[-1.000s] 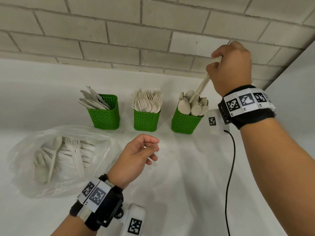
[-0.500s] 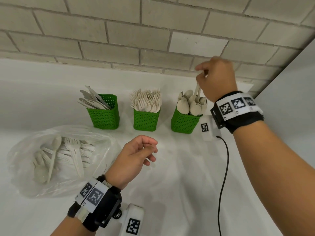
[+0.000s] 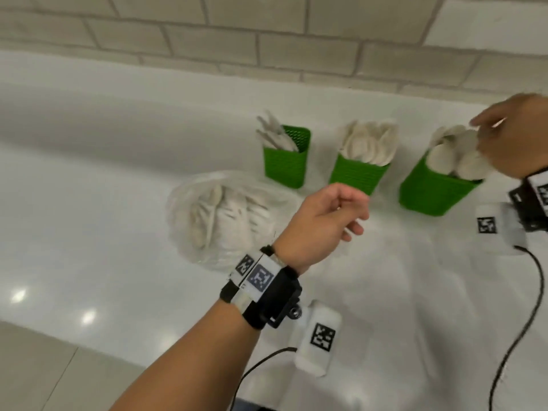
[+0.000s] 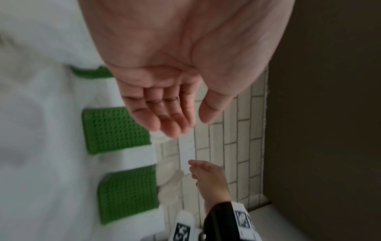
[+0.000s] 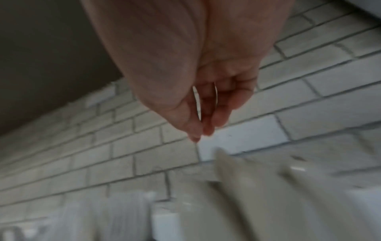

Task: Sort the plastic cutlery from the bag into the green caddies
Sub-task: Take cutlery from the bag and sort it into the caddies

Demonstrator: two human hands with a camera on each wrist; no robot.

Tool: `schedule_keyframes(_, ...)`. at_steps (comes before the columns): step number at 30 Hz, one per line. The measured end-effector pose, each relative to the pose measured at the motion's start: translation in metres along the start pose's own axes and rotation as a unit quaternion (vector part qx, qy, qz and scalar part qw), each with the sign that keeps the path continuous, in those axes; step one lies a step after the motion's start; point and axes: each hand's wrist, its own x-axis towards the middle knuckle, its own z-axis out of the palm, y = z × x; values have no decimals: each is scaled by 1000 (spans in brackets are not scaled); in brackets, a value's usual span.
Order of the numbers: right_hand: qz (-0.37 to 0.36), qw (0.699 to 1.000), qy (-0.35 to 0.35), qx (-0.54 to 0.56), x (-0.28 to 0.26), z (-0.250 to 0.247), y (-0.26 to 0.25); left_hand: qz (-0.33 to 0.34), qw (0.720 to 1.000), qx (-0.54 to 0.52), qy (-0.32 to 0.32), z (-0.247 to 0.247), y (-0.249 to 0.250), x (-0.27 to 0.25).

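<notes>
Three green caddies stand in a row in the head view: the left caddy [image 3: 285,164] holds knives, the middle caddy [image 3: 357,175] forks, the right caddy [image 3: 430,192] spoons [image 3: 458,157]. The clear bag [image 3: 225,215] with loose white cutlery lies in front of the left caddy. My right hand [image 3: 486,134] hovers just above the spoons, fingers extended and empty; the right wrist view shows the right hand [image 5: 202,130] holding nothing. My left hand [image 3: 353,215] floats in front of the middle caddy, loosely curled, and its palm [image 4: 185,124] is bare.
A pale brick wall [image 3: 267,40] runs close behind the caddies. Cables [image 3: 522,327] trail from both wristbands over the white counter [image 3: 89,173]. The counter's front edge [image 3: 44,330] shows at lower left, with floor tiles below.
My right hand lowered the spoon into the right caddy and let it go. The left hand barely moved. The head view has swung left and closer.
</notes>
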Motion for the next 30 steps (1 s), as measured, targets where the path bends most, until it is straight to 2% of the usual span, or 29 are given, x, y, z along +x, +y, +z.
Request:
schedule_keyframes(1,-23,998,53,28,0,1,-5,12,1000,-4,10,-9,5,-5)
schedule_keyframes(2,-54,994,69,71,-8,-3,-23,27,999,-12,26,-20,11,-10)
schedule_keyframes(3,-72,985,34,151,-26,-10,-56,46,998,-22,48,-34,18,-17)
schedule_keyframes(4,-111,978,1,177,-44,-13,-89,69,994,-31,75,-51,25,-25)
schedule_keyframes(5,-145,964,-40,218,-60,-14,-120,93,989,-27,109,-70,31,-33)
schedule_keyframes(7,-193,906,-196,322,-98,-13,-179,127,970,57,199,-112,38,-48)
schedule_keyframes(8,-208,869,-279,350,-112,-2,-202,126,951,136,248,-133,37,-52)
schedule_keyframes(9,-211,846,-340,352,-121,10,-222,106,925,227,285,-153,35,-54)
schedule_keyframes(10,-219,842,-376,318,-127,28,-240,65,894,318,308,-173,28,-53)
schedule_keyframes(11,-233,849,-396,261,-130,46,-255,10,868,384,315,-188,19,-50)
schedule_keyframes(12,-244,860,-406,191,-132,62,-270,-40,860,411,300,-201,9,-46)
schedule_keyframes(13,-249,875,-400,116,-133,76,-280,-76,867,410,273,-209,-2,-41)
schedule_keyframes(15,-227,904,-362,-1,-126,100,-291,-104,894,381,213,-217,-22,-32)
schedule_keyframes(16,-206,910,-357,-48,-123,111,-293,-113,900,371,200,-219,-30,-29)
schedule_keyframes(18,-175,909,-363,-107,-120,129,-293,-124,901,357,214,-219,-40,-25)
schedule_keyframes(22,-137,935,-324,-53,-120,152,-296,-101,910,334,222,-219,-46,-15)
schedule_keyframes(26,-217,949,-223,-55,-121,155,-296,-82,918,328,208,-224,-43,-11)
schedule_keyframes(28,-249,938,-236,-52,-122,155,-298,-65,925,321,193,-228,-42,-8)
schedule_keyframes(30,-234,932,-272,-46,-117,155,-299,-45,921,336,190,-231,-42,-3)
